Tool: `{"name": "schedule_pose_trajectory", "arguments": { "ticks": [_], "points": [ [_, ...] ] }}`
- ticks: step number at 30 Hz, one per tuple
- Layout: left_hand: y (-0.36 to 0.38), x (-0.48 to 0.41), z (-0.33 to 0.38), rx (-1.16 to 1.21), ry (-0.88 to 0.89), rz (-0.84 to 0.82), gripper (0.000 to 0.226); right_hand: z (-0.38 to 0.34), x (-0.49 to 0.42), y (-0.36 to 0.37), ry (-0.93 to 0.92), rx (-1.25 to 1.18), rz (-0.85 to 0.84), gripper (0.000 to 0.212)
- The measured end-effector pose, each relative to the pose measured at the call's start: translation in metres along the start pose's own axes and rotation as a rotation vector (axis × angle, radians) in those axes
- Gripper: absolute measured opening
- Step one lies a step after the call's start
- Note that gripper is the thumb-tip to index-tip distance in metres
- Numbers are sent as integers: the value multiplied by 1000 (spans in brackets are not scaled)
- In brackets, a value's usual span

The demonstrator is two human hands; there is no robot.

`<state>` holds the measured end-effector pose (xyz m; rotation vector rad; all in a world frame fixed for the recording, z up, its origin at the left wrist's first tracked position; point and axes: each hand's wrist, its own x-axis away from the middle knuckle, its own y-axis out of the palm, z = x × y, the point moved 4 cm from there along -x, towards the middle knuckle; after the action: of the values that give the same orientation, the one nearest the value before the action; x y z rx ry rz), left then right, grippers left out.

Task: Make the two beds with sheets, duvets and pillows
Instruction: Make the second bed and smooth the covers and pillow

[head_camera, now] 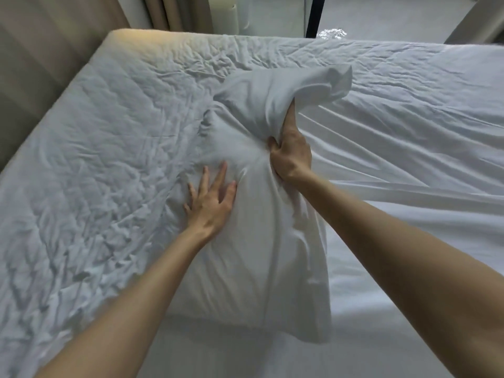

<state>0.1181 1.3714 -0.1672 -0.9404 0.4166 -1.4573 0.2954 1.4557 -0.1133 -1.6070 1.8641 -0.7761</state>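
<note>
L hand (211, 204) flat, fingers spread on pillow (253, 241); R hand (290, 154) fists pillowcase bunch (lifted).

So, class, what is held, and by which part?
Right hand grips the pillow by bunched fabric near its far end; left hand presses flat on it.

the pillow (253, 255) lies lengthwise in the middle of the bed (95, 159), its far end bunched upward, blocking a straight reach across. the left grip (211, 204) lies flat on its left side and the right grip (290, 151) clutches the raised cloth, so the pillow's top is taken. left of it the bed's crumpled surface lies open up to the padded headboard (35, 77), which walls that edge. to the right, loose sheet (395, 148) folds form low ridges. beyond the far edge hang what seem curtains (163, 12).
</note>
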Motion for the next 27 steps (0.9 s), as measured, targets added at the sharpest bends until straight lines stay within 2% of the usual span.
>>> {"name": "schedule_pose_trajectory", "arguments": {
  "ticks": [7, 12, 15, 18, 21, 25, 27],
  "points": [
    [41, 45, 110, -61, 70, 27, 57, 57, -2, -118, -113, 34, 1, 87],
    [116, 63, 199, -99, 127, 33, 60, 151, -7, -199, -109, 4, 55, 89],
    [176, 61, 225, -110, 118, -74, 59, 239, -15, -212, 30, 17, -17, 91],
    [241, 68, 217, -356, 53, -285, 59, 323, 2, -198, 271, 77, -260, 102],
    [274, 70, 208, -455, 11, -317, 59, 360, 39, -181, 362, 28, -396, 111],
    [280, 62, 196, -436, 11, -305, 58, 372, 80, -164, 587, -120, -353, 130],
    [283, 59, 188, -435, 19, -296, 58, 372, 93, -156, 600, -175, -297, 137]
  ]
}}
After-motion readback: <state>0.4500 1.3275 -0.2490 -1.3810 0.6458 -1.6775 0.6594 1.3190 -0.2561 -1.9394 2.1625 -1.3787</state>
